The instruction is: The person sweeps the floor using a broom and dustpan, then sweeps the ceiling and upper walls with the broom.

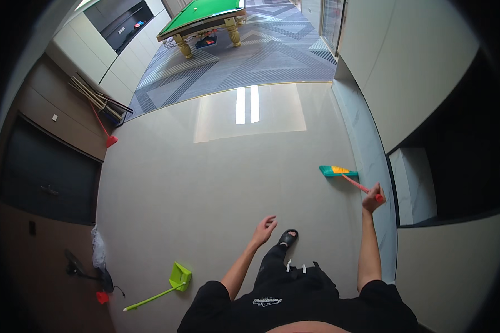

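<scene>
My right hand [373, 199] is closed around the red handle of a broom [338, 171] at the right. The broom's green and yellow head rests on the tiled floor, its right end by the marble strip along the wall. My left hand [266, 229] hangs over the floor at lower centre, fingers slightly apart and holding nothing. At the lower left, a lime-green dustpan [180, 276] with a long handle lies on the floor, away from both hands.
A red long-handled dustpan [111, 141] stands near cue sticks [98, 99] at the left wall. A plastic bag [98, 247] and a black fan [105, 279] are lower left. A billiard table [204, 14] stands on the carpet [266, 54]. Cabinets [450, 266] border the right.
</scene>
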Available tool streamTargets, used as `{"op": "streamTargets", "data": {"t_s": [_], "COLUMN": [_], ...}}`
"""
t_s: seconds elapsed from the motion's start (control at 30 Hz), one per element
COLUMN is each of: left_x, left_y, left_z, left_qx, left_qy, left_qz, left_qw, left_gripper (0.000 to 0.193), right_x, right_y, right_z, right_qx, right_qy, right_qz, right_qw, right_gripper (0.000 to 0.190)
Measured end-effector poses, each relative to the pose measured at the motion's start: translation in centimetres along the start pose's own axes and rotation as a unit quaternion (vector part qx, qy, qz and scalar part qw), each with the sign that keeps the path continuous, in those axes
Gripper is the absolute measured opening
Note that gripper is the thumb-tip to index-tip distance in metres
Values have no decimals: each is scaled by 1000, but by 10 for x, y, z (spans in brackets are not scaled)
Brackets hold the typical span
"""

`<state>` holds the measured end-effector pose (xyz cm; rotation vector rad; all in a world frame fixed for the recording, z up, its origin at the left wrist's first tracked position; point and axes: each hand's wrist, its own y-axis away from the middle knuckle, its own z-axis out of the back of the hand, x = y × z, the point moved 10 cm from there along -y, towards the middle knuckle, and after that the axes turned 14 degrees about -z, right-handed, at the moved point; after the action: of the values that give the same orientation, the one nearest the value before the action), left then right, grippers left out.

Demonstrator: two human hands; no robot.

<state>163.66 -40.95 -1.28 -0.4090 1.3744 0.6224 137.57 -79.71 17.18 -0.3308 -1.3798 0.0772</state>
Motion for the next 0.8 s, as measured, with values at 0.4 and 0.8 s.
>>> {"op": "streamTargets", "data": {"t_s": [0.4, 0.8], "left_x": [171, 168], "left_y": [360, 277], "left_z": [67, -56], "left_qx": [153, 356], "left_qy": [-224, -410], "left_qz": [458, 128], "left_qw": [847, 830], "left_gripper": [37, 38], "right_x": [-27, 68], "right_y": [110, 260], "right_z": [232, 506], "right_qx": [73, -40], "right_qy": [-129, -102], "right_qz": [-56, -65], "right_qw": [987, 992], "right_gripper": [36, 36]}}
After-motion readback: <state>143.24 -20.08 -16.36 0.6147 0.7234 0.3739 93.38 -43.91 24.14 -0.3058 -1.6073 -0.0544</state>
